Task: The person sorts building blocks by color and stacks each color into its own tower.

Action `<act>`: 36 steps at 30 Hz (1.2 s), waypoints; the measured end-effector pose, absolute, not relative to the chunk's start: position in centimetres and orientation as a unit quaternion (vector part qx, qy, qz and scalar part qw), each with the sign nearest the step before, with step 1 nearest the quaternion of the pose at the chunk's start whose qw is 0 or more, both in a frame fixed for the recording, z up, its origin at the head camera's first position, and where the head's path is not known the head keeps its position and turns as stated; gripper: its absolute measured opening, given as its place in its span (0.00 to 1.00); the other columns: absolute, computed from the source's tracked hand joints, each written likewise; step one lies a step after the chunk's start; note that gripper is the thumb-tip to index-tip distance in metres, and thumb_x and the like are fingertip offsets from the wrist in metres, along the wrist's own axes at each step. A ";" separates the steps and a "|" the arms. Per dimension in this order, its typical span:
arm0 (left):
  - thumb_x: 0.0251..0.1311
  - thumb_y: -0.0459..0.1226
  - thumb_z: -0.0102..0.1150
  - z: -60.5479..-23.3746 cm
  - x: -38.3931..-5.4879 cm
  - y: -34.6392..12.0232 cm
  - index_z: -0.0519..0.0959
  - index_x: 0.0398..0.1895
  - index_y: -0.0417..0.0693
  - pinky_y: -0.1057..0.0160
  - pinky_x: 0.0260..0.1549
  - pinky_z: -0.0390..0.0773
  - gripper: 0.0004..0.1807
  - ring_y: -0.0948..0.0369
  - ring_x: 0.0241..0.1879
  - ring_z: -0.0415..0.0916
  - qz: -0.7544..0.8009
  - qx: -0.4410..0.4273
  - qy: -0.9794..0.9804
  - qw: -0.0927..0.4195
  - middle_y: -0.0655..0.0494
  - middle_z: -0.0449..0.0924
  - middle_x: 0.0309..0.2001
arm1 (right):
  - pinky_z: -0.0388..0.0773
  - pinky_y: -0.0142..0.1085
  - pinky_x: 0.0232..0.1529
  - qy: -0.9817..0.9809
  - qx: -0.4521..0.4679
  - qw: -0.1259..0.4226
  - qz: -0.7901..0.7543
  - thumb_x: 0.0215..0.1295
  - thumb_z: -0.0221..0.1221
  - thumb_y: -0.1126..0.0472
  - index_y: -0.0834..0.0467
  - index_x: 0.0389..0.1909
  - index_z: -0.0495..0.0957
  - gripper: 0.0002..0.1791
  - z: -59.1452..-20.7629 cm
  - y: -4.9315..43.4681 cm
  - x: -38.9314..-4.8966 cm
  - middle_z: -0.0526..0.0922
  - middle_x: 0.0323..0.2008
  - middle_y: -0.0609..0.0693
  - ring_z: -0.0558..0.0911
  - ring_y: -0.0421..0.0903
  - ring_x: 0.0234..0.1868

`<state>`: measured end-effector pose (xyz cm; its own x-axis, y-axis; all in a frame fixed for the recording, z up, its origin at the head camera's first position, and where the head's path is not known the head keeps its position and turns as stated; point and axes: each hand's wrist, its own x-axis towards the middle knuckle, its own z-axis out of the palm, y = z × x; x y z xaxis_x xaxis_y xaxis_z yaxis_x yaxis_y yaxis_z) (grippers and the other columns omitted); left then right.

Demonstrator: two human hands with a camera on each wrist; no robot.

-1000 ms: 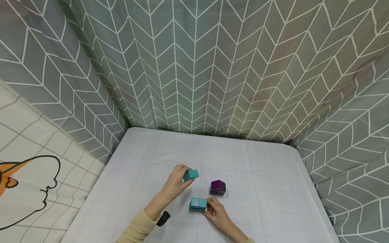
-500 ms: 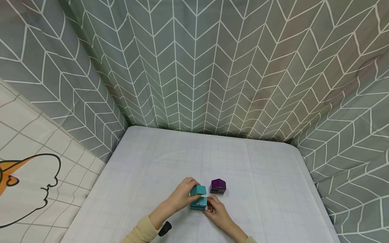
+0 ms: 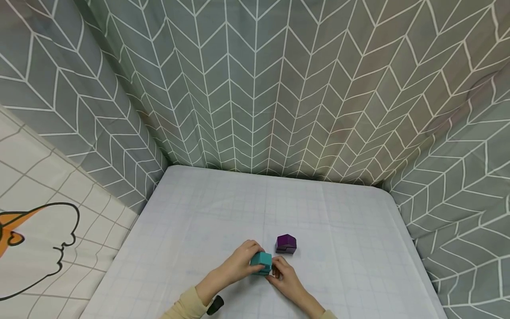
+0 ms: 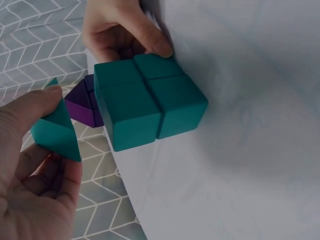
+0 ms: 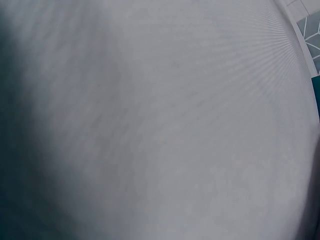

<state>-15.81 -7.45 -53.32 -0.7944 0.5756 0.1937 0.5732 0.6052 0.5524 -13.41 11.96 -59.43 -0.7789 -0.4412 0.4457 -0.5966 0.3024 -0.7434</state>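
Observation:
My left hand pinches a teal triangular prism block between thumb and fingers. In the left wrist view a gap shows between the prism and a group of teal cube blocks fitted side by side; from the head view the prism covers most of them. At the right side of the cubes, my right hand holds them with its thumb and curled fingers. Behind them stands a purple block shape with a peaked top. Only a sliver of teal shows at the right wrist view's edge.
A white cloth covers the table. Grey patterned curtains hang along its back and sides. A small black object sits at my left wrist. The right wrist view is mostly blurred cloth.
My left hand has brought the prism down and to the right, from behind the cubes to over them. My right hand stays at the cubes' side.

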 end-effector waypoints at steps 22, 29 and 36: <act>0.45 0.42 0.66 -55.0 -15.7 -7.5 0.76 0.38 0.46 0.73 0.38 0.71 0.17 0.67 0.38 0.66 0.287 0.345 0.894 -0.007 0.61 0.71 0.37 | 0.68 0.24 0.20 -0.801 0.331 0.099 0.489 0.40 0.67 0.73 0.61 0.38 0.74 0.21 -62.6 12.3 -14.2 0.70 0.32 0.47 0.70 0.43 0.21; 0.45 0.42 0.66 -55.2 -15.8 -7.5 0.75 0.38 0.46 0.74 0.38 0.70 0.17 0.67 0.38 0.66 0.286 0.351 0.891 -0.022 0.61 0.71 0.37 | 0.69 0.32 0.18 -0.796 0.332 0.098 0.496 0.39 0.66 0.75 0.64 0.37 0.74 0.20 -59.8 11.9 -13.6 0.70 0.30 0.50 0.70 0.47 0.21; 0.45 0.43 0.66 -55.3 -15.8 -7.5 0.75 0.38 0.46 0.74 0.38 0.70 0.17 0.67 0.38 0.66 0.290 0.353 0.889 -0.025 0.61 0.71 0.37 | 0.69 0.27 0.19 -0.801 0.327 0.100 0.492 0.40 0.67 0.73 0.61 0.38 0.74 0.21 -61.2 12.1 -13.8 0.70 0.31 0.46 0.71 0.44 0.21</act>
